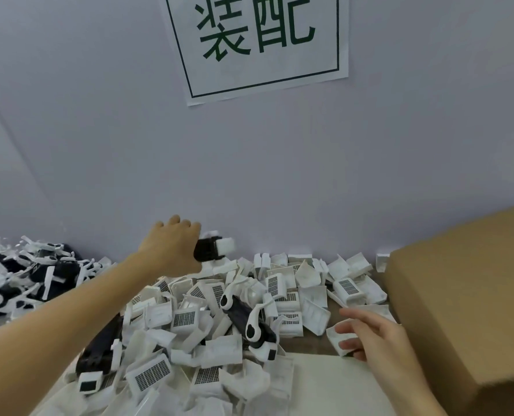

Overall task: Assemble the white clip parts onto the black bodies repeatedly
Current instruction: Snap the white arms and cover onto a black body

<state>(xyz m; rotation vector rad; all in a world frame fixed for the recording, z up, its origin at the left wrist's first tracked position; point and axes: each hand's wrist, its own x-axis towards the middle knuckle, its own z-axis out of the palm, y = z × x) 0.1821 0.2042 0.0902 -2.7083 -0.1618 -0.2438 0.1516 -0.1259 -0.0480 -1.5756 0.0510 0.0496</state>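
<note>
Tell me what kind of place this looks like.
Probably a small factory assembly bench. A printed wall sign reads "assembly" in Chinese, loose white clips are heaped on the table, and a cardboard box stands at the right. The left hand holds a black body.

We see white clip parts [275,286] with grey grid patches, black bodies [248,318], brown cardboard box [465,295], white sign [257,43] with green characters, pale lilac wall [99,130].
</note>
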